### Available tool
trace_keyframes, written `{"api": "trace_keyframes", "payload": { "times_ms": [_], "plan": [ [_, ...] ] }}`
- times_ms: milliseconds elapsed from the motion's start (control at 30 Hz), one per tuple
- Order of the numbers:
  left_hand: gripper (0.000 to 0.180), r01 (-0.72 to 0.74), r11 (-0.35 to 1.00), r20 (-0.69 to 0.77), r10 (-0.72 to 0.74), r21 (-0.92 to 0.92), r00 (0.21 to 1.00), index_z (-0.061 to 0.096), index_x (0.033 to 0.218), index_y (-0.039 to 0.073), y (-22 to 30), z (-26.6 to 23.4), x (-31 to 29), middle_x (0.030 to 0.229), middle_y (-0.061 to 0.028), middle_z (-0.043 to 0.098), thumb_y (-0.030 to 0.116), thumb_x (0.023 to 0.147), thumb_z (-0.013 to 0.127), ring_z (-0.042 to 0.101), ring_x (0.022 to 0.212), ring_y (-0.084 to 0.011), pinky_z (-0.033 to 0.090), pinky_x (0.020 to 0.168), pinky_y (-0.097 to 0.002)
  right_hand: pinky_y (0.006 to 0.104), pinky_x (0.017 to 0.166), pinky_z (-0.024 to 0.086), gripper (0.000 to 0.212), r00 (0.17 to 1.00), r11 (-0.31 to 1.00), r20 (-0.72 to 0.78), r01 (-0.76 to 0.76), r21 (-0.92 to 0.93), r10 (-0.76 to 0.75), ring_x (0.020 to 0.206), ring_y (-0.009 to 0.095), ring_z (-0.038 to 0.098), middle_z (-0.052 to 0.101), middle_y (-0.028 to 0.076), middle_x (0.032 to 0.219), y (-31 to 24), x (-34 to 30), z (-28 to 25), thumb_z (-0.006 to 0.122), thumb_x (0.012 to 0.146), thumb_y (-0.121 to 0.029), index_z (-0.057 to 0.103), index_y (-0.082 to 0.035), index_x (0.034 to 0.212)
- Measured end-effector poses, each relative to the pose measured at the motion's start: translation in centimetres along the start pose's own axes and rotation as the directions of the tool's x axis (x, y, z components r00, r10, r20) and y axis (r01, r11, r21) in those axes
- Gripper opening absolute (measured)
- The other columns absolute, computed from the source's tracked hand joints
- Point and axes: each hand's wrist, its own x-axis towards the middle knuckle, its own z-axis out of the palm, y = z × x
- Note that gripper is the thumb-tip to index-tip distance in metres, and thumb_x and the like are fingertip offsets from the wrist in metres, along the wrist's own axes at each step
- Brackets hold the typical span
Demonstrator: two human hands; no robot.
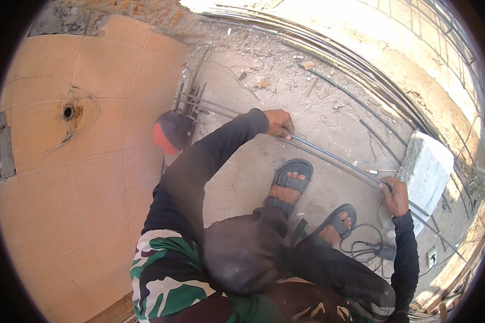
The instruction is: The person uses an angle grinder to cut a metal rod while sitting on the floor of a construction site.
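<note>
Two thin steel rods (337, 160) run side by side across the ground in front of me, slanting from the far left down to the near right. My left hand (277, 124) is closed on them near their middle. Further along to the right, my right hand (395, 196) is closed round them too, thumb on top. Past my right hand the rods cross beside a pale block (427, 161) that looks partly wrapped in white. At the left, their ends reach several short bent rods (196, 102). How firmly each hand grips every rod is hidden by the fingers.
A red and dark cap (170, 132) lies by the short rods, at the edge of an orange tiled surface (99, 129). A bundle of long rods (355, 64) stretches along the far side. A black cable (355, 248) coils near my sandalled feet.
</note>
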Motion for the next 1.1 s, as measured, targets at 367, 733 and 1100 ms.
{"api": "trace_keyframes", "payload": {
  "times_ms": [367,733,1100],
  "plan": [
    [0.025,0.171,0.954,0.119,-0.145,-0.248,0.982,0.071,0.100,-0.002,-0.3,1.0,-1.0,0.081,-0.0082,0.072,0.021,0.092,0.065,0.067,0.072,-0.0142,0.053,0.069,-0.0289,0.0327,0.064,0.048,0.024,0.969,0.988,0.239,-0.095,0.120,0.064,0.064,0.022,0.062,0.066,0.016,0.072,0.7,0.5,-1.4,0.065,0.088,-0.018,0.069,0.004,0.094],
    [0.029,0.213,0.955,0.037,-0.210,-0.204,0.977,0.070,0.094,0.000,-3.0,0.5,-3.0,0.077,-0.0054,0.068,0.028,0.095,0.061,0.064,0.069,-0.0135,0.051,0.065,-0.0284,0.0312,0.060,0.046,0.020,0.979,0.977,0.160,-0.154,0.146,0.130,0.060,0.017,0.058,0.061,0.011,0.065,0.1,0.2,-0.6,0.064,0.089,-0.016,0.067,0.004,0.091],
    [0.042,0.201,0.971,-0.070,-0.211,-0.128,0.975,0.067,0.077,0.004,-3.9,0.5,-5.5,0.062,-0.0014,0.059,0.042,0.093,0.062,0.054,0.059,-0.0118,0.043,0.057,-0.0287,0.0352,0.063,0.046,0.018,0.971,0.971,0.163,-0.198,0.137,0.175,0.064,0.025,0.061,0.064,0.018,0.071,-0.4,0.6,0.9,0.065,0.086,-0.014,0.069,0.003,0.089]
  ]
}}
